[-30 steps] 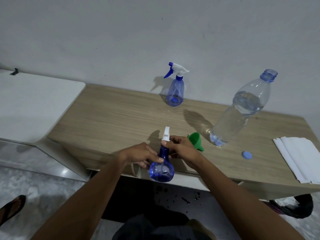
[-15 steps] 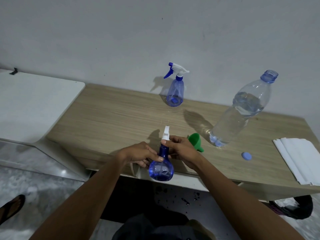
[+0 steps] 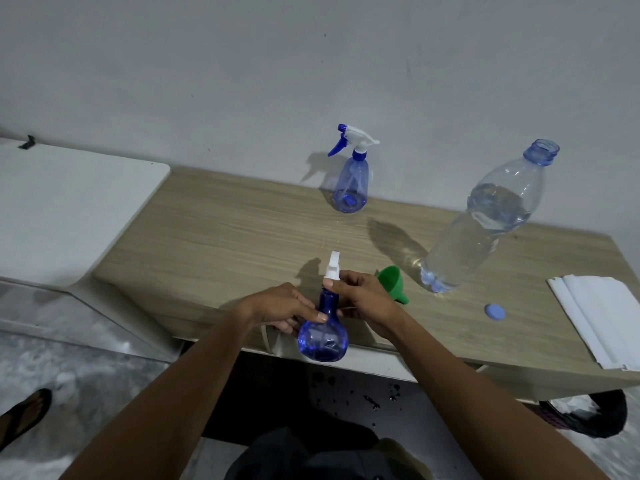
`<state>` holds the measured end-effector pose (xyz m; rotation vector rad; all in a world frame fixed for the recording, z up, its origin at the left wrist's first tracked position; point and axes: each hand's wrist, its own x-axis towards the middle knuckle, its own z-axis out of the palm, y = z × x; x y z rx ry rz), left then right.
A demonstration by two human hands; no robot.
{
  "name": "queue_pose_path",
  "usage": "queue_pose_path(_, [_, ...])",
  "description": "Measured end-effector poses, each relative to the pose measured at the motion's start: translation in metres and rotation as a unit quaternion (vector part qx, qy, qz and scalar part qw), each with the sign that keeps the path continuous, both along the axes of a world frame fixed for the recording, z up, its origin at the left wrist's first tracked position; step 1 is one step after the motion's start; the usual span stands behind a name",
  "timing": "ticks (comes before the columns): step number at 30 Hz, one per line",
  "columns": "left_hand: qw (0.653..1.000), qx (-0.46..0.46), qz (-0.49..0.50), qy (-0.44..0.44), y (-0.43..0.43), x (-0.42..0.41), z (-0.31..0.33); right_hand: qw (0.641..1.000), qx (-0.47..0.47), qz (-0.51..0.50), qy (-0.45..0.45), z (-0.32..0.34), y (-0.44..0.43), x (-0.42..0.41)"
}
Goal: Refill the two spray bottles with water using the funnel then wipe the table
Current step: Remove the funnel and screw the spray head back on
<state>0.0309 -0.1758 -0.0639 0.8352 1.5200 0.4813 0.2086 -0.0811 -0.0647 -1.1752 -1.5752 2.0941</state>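
**A:** How does the round blue spray bottle (image 3: 322, 336) handle?

**B:** I judge it light, thin plastic, smooth and a bit slippery, barely any water showing. It sits at the lower centre, on the near edge of the table (image 3: 214, 237). My left hand (image 3: 282, 308) has its grip closed around the neck and shoulder; my right hand (image 3: 367, 303) pinches the white spray head (image 3: 333, 270). The neck is the place to hold while twisting.

**A:** Anything different from a second ago?

**B:** Hardly: both grips stay put, and the funnel (image 3: 393, 284), water bottle (image 3: 485, 223) and second spray bottle (image 3: 351, 183) haven't moved
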Motion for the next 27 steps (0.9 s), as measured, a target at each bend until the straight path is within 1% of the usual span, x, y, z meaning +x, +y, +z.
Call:
queue_pose_path(5, [1.000, 0.002, -0.007, 0.000, -0.001, 0.000, 0.001, 1.000, 0.013, -0.008, -0.014, -0.001, 0.000, -0.001])
queue_pose_path(11, [1.000, 0.002, -0.005, 0.000, -0.002, 0.000, 0.001, 1.000, -0.001, -0.004, -0.014, 0.000, -0.001, -0.002])
queue_pose_path(15, [1.000, 0.003, -0.006, -0.001, -0.001, -0.001, 0.002, 1.000, 0.010, -0.012, -0.019, 0.000, -0.001, -0.002])
queue_pose_path(23, [1.000, 0.009, -0.010, -0.002, 0.001, -0.002, 0.003, 1.000, -0.012, 0.003, -0.012, 0.003, -0.001, -0.001])
queue_pose_path(27, [1.000, 0.021, 0.005, -0.023, 0.000, -0.002, 0.003, 1.000, 0.012, -0.001, 0.002, 0.012, -0.002, -0.002])
